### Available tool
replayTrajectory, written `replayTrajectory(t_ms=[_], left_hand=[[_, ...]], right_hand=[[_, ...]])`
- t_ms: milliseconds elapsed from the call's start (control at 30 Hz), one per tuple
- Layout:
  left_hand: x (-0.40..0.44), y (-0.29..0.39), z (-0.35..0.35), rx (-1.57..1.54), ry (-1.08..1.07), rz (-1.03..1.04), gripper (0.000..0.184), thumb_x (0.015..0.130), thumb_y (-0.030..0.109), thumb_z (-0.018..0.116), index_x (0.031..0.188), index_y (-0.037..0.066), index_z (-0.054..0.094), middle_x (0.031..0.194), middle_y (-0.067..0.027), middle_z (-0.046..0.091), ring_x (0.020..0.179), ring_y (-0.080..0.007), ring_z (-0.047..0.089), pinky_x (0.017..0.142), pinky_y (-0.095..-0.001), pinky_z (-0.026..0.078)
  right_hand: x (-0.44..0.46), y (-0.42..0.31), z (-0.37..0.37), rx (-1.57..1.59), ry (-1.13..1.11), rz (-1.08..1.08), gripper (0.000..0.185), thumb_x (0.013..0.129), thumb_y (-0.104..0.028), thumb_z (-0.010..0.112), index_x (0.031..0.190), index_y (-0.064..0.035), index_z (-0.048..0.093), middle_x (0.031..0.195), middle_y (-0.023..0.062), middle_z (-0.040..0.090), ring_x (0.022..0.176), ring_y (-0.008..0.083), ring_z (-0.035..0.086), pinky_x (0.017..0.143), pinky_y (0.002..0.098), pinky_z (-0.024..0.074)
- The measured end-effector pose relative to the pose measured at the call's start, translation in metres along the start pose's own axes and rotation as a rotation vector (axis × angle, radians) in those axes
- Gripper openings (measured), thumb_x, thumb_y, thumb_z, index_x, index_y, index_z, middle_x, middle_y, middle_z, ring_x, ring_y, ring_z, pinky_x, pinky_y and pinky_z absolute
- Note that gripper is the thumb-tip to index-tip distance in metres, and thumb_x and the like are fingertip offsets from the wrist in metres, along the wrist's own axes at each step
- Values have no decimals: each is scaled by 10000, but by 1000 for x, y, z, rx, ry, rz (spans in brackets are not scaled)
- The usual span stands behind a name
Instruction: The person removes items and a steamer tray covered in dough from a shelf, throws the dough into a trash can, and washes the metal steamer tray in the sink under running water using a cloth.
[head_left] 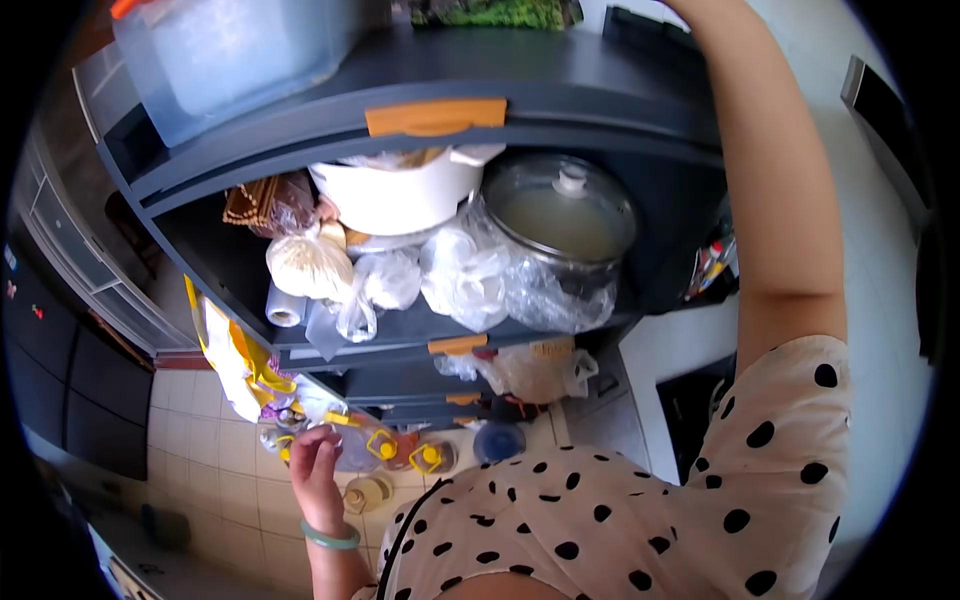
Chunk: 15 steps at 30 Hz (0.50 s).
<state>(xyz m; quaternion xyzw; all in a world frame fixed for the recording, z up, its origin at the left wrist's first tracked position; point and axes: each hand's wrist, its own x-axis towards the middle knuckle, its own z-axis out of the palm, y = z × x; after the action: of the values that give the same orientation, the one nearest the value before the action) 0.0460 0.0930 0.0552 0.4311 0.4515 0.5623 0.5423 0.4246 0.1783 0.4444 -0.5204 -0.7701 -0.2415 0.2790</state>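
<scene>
Counting one glass-lidded steel pot [562, 222], one white plastic basin [395, 198], one translucent blue plastic bin [235, 70] and one white cylindrical roll [285, 306]. Also three orange-tan rectangular handles [436, 117], at least two clear plastic bottles with yellow handles [431, 457], one blue round container [498, 443] to their right and one pale green bangle [331, 540].

On the dark gray shelves [620, 100], we see 1 round glass-lidded pot [560, 222] beside a white handled container [400, 198] and, higher, 1 translucent blue plastic box [235, 70].
</scene>
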Motion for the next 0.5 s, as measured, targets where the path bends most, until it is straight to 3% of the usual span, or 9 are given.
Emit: replayTrajectory(t_ms=[67,100,167,200,267,433,500], left_hand=[[6,-1,8,42,-11,36,110,851,45,499,954,35,539,965,-46,555,827,-104,531,695,-212,443],[12,-4,8,98,-54,98,87,839,47,524,920,30,553,1022,-66,546,836,-119,540,713,-231,456],[22,-10,6,145,-105,140,75,837,45,526,905,34,557,1052,-78,534,905,-156,550,753,-251,461],[26,0,11,63,-142,95,91,813,-2,542,899,24,554,1052,-80,535,949,-149,504,844,-261,394],[42,13,17,133,-194,187,143,811,-9,544,950,23,541,1054,-81,530,952,-146,504,844,-259,393],[81,61,67,242,-286,314,413,786,15,593,1167,39,433,1113,-73,491,994,-166,501,809,-274,432],[98,76,96,352,-299,517,522,760,60,639,1224,61,400,1159,-83,468,1035,-191,495,821,-294,431]], right_hand=[[-39,-20,-3,140,262,-206,225,823,-116,516,1012,-9,574,920,104,608,849,166,554,774,272,438],[-62,-31,1,183,339,-150,251,807,-117,537,1032,-7,560,943,129,593,888,217,552,806,300,430],[-113,-33,0,175,308,-14,221,870,-94,474,1042,15,560,1008,125,602,964,163,551,875,262,387],[-134,-45,4,208,229,-94,236,863,-45,435,1049,44,548,1015,150,594,994,225,549,898,321,390],[-163,-57,20,293,94,-283,216,720,19,511,910,14,611,908,131,626,845,258,602,747,323,465],[-221,-69,77,516,-206,79,170,742,-38,566,905,-17,609,883,122,622,789,284,590,686,331,460],[-235,-72,93,585,-291,184,167,756,-51,574,917,-24,607,884,118,621,792,268,589,690,317,457]])
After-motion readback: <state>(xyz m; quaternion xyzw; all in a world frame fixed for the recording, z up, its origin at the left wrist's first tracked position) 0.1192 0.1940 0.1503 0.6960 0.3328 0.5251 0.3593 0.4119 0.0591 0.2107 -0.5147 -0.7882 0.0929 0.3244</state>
